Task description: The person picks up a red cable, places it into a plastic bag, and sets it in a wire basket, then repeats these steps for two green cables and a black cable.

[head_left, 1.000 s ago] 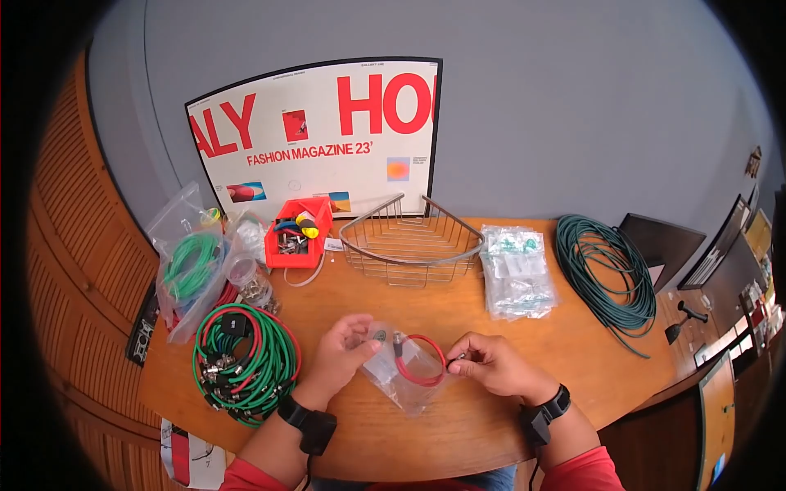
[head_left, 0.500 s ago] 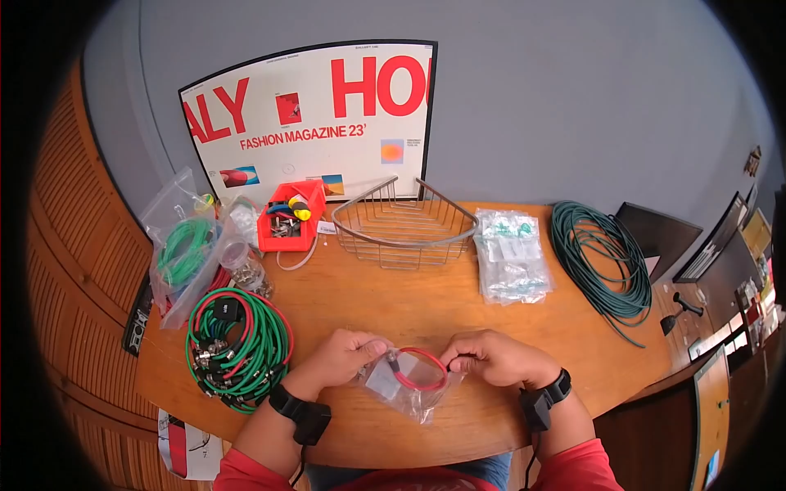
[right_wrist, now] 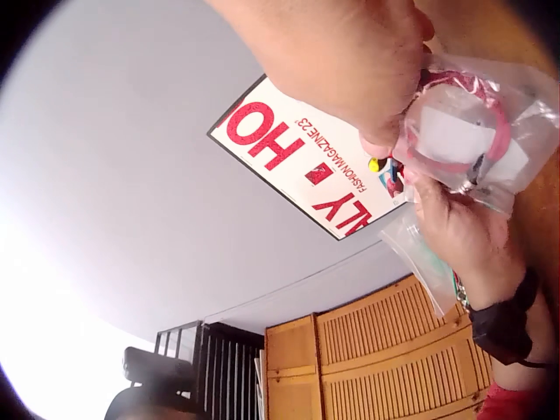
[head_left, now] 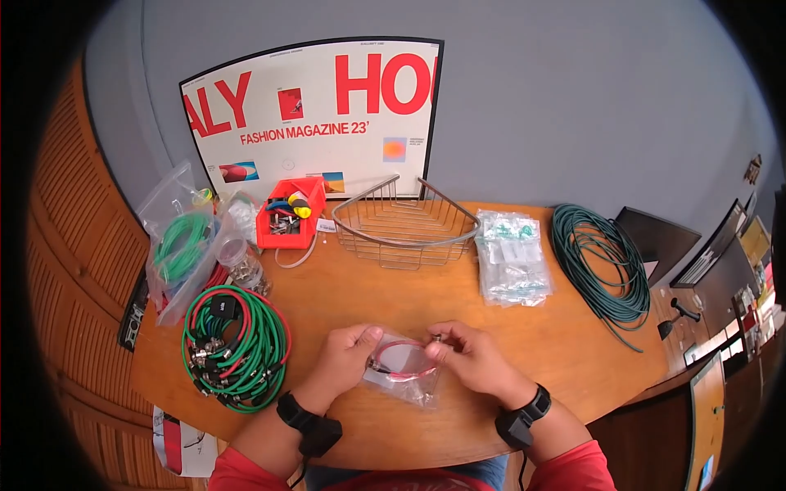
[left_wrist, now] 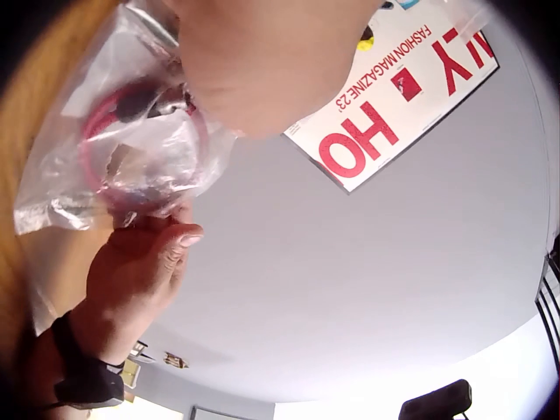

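Between the two hands is a clear plastic bag (head_left: 422,394) with a coiled red cable (head_left: 401,376) inside it. My left hand (head_left: 344,360) pinches the bag's left edge between thumb and fingers. At the upper right, my right hand (head_left: 473,360) grips the bag's edge near a small metal connector (head_left: 437,338). In the left wrist view the red loop (left_wrist: 90,150) shows through the film, with a dark connector end. A white label patch (right_wrist: 455,133) appears within the loop in the right wrist view.
Green and red cables (head_left: 274,360) lie coiled at left, near a jar (head_left: 237,260) and a bag of green cable (head_left: 182,245). Behind stand a red bin (head_left: 282,239) and wire basket (head_left: 405,242). Flat plastic bags (head_left: 514,274) and dark green cable (head_left: 602,270) lie at right.
The red cable loop has moved into the bag, where plastic now covers it. My right hand has moved left, closer to my left hand.
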